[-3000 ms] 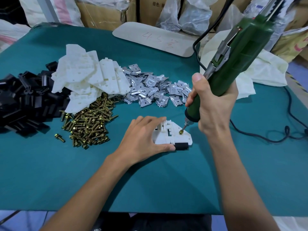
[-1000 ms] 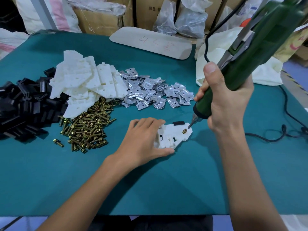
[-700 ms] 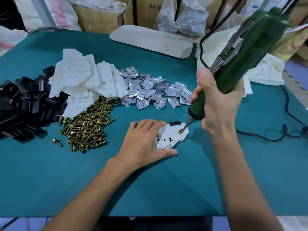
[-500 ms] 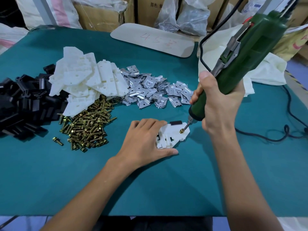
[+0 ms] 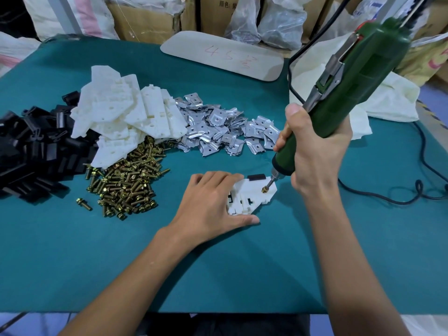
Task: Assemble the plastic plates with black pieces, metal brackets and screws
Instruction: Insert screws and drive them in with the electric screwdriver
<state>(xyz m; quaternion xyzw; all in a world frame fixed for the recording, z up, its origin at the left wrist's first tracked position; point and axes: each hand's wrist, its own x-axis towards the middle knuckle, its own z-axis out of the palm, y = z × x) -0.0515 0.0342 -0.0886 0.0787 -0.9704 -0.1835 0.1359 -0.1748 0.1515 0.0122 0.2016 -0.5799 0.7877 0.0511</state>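
A white plastic plate lies flat on the teal table, with a black piece at its far edge. My left hand presses down on the plate's left part, fingers straight and thumb along its near edge. My right hand grips a green electric screwdriver, tilted up to the right. Its bit rests on a brass screw standing in the plate's right corner. No metal bracket shows on this plate.
Supplies lie at the left and back: a heap of black pieces, white plates, brass screws and metal brackets. A lone screw lies apart. The screwdriver's black cable trails right. A pale board and a cloth sit behind.
Three seconds ago the black piece was at the plate's near edge; the plate has since been turned. The lifted bit came down onto the screw and stays there.
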